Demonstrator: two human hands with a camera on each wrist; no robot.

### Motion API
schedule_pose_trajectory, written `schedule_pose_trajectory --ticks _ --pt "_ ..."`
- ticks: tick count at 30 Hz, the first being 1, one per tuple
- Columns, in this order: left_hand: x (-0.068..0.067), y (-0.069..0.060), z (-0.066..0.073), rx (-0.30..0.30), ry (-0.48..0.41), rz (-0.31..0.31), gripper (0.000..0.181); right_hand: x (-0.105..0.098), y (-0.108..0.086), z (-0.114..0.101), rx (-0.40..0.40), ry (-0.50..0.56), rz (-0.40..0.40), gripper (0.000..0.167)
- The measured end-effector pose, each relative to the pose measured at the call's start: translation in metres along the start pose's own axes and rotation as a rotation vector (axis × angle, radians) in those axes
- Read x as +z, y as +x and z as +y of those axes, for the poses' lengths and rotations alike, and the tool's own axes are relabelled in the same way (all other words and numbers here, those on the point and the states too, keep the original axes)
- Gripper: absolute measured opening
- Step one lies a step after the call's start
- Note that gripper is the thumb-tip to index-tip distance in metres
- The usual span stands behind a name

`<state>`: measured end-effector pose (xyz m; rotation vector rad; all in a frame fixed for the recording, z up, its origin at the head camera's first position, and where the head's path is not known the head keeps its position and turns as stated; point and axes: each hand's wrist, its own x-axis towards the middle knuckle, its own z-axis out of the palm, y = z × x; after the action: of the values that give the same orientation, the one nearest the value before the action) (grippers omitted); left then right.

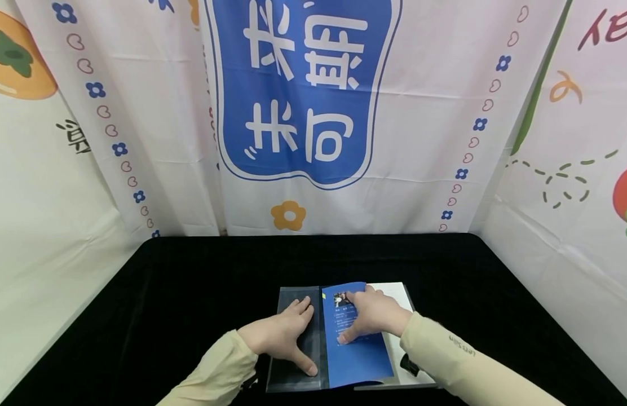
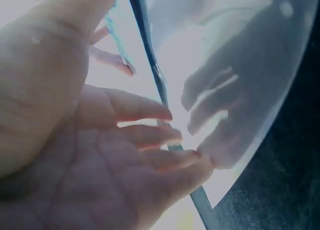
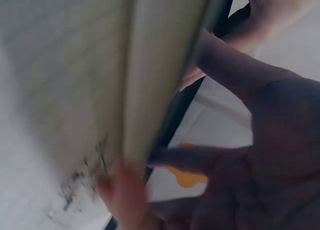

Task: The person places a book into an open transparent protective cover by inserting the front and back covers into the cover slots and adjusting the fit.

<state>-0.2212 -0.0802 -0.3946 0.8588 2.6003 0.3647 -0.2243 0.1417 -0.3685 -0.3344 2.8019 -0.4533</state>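
Observation:
An open book lies near the front of the black table. Its blue cover flap [image 1: 356, 361], with a small photo and white text, stands slightly raised at its right side. A clear plastic cover [image 1: 293, 379] spreads to the left of it. My left hand [image 1: 283, 334] rests on this plastic with fingers extended; in the left wrist view the fingers touch the shiny sheet [image 2: 225, 79]. My right hand [image 1: 371, 313] holds the blue flap, thumb and forefinger on its face, other fingers at its far edge. In the right wrist view a fingertip lies against a cream page [image 3: 65, 89], blurred.
White pages [image 1: 394, 290] of the book show under the right hand. The black tabletop [image 1: 217, 282] extends around the book. Printed white curtains [image 1: 420, 141] hang behind the table and along both sides.

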Motion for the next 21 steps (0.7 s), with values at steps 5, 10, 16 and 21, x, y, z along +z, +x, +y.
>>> schedule_pose_trajectory --ticks 5,10,16,21 --pt "0.002 0.003 -0.002 -0.016 0.0 0.034 0.121 -0.003 -0.003 0.002 0.03 0.051 -0.041 0.095" --pt "0.004 0.004 -0.003 -0.022 -0.021 0.05 0.123 -0.001 -0.004 0.004 0.032 0.101 -0.029 0.095" --pt "0.007 0.005 -0.001 -0.023 0.0 0.09 0.124 0.006 -0.003 0.006 0.025 0.139 0.034 0.1" --pt "0.007 0.004 0.0 -0.031 0.008 0.103 0.122 0.008 -0.004 0.009 0.01 0.139 0.082 0.1"
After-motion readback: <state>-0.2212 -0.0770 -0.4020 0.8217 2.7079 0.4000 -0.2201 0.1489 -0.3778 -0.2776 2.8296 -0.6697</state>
